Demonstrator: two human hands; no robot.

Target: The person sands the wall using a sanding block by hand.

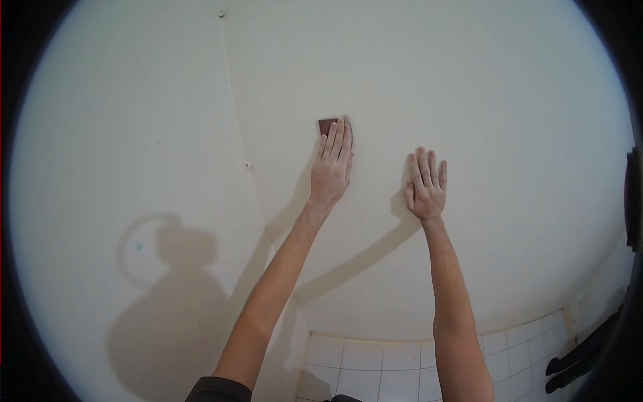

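My left hand [330, 175] lies over a small brown piece of sandpaper [326, 125], pressing it against the pale wall [375, 80] with outstretched fingers. The sheet's dark upper left corner shows beyond the fingertips, and a lighter edge sticks out on the right. Most of it is hidden under the hand. Lower and to the right, my right hand [427, 187] rests flat on the same wall, its fingers slightly spread and its thumb out to the left. Nothing is held in it.
A wall corner runs down left of my hands, with a small wall plug [248, 166] beside it. My shadow falls on the left wall [67, 201]. White floor tiles [362, 382] meet the wall below. Dark shoes [554, 375] of another person show at lower right.
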